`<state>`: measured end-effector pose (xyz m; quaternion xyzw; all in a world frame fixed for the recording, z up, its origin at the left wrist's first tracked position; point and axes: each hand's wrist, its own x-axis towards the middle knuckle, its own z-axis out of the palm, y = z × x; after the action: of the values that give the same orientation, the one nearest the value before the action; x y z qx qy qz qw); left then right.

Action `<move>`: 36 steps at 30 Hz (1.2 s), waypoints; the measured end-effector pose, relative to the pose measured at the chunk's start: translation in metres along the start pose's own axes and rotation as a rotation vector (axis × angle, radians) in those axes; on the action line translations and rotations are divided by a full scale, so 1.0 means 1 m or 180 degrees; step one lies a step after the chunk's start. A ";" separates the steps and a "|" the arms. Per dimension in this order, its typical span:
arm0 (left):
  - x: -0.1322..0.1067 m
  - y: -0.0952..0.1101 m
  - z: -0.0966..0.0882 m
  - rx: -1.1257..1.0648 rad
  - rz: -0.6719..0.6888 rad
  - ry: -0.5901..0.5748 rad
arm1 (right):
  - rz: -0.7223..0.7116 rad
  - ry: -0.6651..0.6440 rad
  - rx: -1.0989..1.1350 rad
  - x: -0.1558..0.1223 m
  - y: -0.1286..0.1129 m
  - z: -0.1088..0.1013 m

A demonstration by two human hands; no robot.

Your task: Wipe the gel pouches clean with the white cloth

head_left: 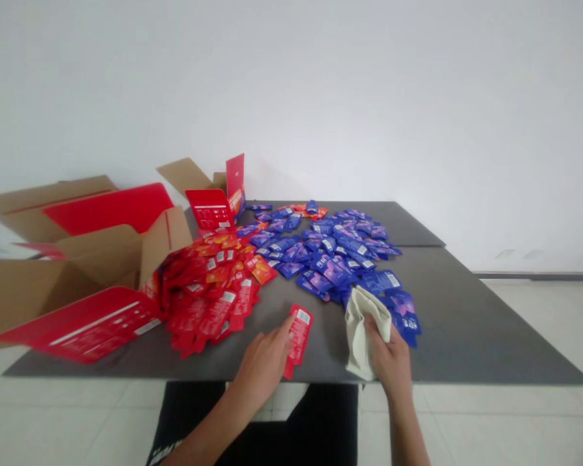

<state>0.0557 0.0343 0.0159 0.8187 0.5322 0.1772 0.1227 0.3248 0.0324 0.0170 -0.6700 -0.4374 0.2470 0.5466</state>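
My left hand [267,357] is closed on red sachets [300,333] with a white barcode label, near the table's front edge. More than one sachet seems to be there, as a second red corner shows below. In my right hand [388,356] is a cream cloth bag [362,330], crumpled and gripped at its right side; what it contains, if anything, is hidden. To the left of my left hand lies a heap of red and orange sachets [214,307]. Blue-purple sachets [335,268] spread behind the bag, and some lie right beside it.
Open cardboard boxes with red outsides stand at the left, one large box [102,323] at the front and a smaller box [214,204] farther back. Their flaps stick out over the dark grey table [466,323]. A white wall [369,97] rises behind.
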 end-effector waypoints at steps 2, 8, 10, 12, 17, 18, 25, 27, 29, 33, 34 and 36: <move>-0.004 -0.001 0.002 0.0337 0.0082 0.0106 | 0.0055 0.0011 -0.0058 0.000 0.001 0.000; -0.029 0.004 -0.006 0.0545 0.0351 0.0566 | 0.0196 0.0008 -0.0137 0.000 0.007 0.002; -0.041 0.005 -0.011 0.0410 0.0736 0.0552 | 0.0210 0.0004 -0.0120 0.001 0.011 0.002; -0.054 0.005 -0.013 0.0331 0.1103 0.0414 | 0.0220 0.0009 -0.0115 0.001 0.014 0.002; -0.074 -0.007 -0.003 0.0304 0.1518 0.0251 | 0.0228 0.0001 -0.0270 -0.001 0.011 0.003; -0.076 -0.010 0.000 0.0297 0.1544 0.0249 | 0.0198 -0.0005 -0.0317 -0.001 0.010 0.004; -0.083 -0.020 0.009 -0.0062 0.1440 0.0457 | -0.1143 -0.0484 -0.0646 0.002 -0.004 0.004; -0.083 -0.021 0.011 -0.0121 0.1442 0.0530 | -0.1718 -0.0827 -0.0773 -0.002 -0.018 0.007; -0.083 -0.021 0.013 -0.0138 0.1460 0.0621 | -0.2159 -0.1227 -0.0902 -0.011 -0.033 0.016; -0.082 -0.021 0.016 -0.0192 0.1418 0.0687 | -0.2784 -0.2390 -0.1206 -0.035 -0.048 0.046; -0.082 -0.021 0.017 -0.0221 0.1386 0.0677 | -0.2827 -0.2615 -0.1294 -0.037 -0.046 0.054; -0.080 -0.020 0.017 -0.0293 0.1372 0.0672 | -0.2808 -0.2806 -0.1417 -0.031 -0.041 0.066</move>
<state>0.0161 -0.0309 -0.0200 0.8838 0.3464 0.3080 0.0629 0.2436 0.0410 0.0326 -0.3612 -0.8941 0.1548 0.2147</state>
